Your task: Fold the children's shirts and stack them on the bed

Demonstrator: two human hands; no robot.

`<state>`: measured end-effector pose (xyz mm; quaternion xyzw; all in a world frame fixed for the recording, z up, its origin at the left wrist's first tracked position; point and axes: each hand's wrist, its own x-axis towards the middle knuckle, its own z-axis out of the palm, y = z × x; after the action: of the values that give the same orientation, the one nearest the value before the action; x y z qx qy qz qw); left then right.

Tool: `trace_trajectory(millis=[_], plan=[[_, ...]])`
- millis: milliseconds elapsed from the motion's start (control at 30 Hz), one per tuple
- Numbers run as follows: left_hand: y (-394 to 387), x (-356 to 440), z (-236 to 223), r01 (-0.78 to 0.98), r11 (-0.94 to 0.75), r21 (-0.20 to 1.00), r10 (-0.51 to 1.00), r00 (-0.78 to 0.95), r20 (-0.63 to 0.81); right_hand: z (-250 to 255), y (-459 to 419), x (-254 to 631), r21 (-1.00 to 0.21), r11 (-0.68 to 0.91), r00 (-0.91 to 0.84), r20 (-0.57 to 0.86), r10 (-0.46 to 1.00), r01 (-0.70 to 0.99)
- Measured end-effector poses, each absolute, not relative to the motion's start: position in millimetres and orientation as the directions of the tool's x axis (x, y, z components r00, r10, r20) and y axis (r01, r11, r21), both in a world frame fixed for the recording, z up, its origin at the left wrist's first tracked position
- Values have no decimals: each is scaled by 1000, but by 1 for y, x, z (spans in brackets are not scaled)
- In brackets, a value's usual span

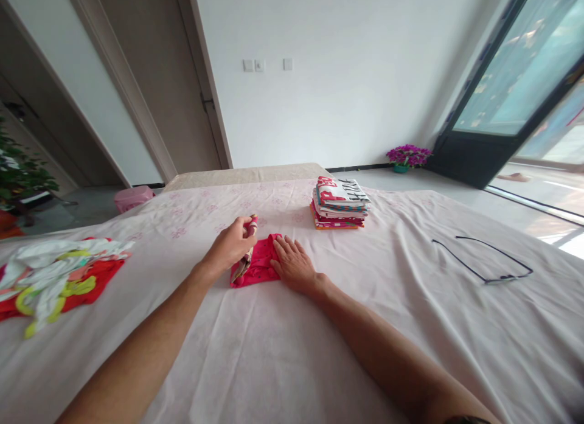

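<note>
So the left grip [235,241] is pinching the top of a strip of patterned cloth [247,257], fingers closed on it; can't tell if that's part of the red cloth [264,263] or a separate piece. The right grip [294,266] isn't holding anything, it's just spread palm-down over the red cloth's right end; so the red cloth lies left of the right grip and just below and right of the left one.

The patterned strip's long axis runs from the left grip back toward the person; the left hand is clearly the nearer one to it; the red cloth's own long axis is hard to call with hands over it. Folded stack [342,208] sits beyond and right of the right grip; messy clothes pile [107,281] is well left of the left grip; glasses [486,280] way off to the right of the right one.
</note>
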<state>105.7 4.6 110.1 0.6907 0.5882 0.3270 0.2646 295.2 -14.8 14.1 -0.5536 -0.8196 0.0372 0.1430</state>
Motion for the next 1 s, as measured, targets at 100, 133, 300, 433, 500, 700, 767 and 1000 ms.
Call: trace_trajectory(millis=[100,133,300,433,500,700,767,1000], plan=[[6,141,97,753,-196,629,980,130,150,15,-16,296,-226,382,-342,196,919,896],[6,151,91,763,-202,614,979,139,149,15,-16,297,-226,379,-342,188,921,897],[9,176,58,666,-179,724,982,166,90,14,-17,307,-192,411,-396,115,911,891],[6,160,47,486,-222,845,969,204,137,13,-15,313,-204,448,-443,72,894,870],[3,147,44,546,-317,775,948,207,242,15,-10,316,-257,446,-448,54,892,857],[-2,129,26,724,-513,461,852,365,375,33,15,340,-540,373,-410,55,910,755],[-4,130,19,760,-521,388,846,396,358,41,16,343,-575,237,-200,128,971,783],[-12,130,8,817,-512,266,841,414,349,42,-13,301,-352,493,-383,338,860,795]])
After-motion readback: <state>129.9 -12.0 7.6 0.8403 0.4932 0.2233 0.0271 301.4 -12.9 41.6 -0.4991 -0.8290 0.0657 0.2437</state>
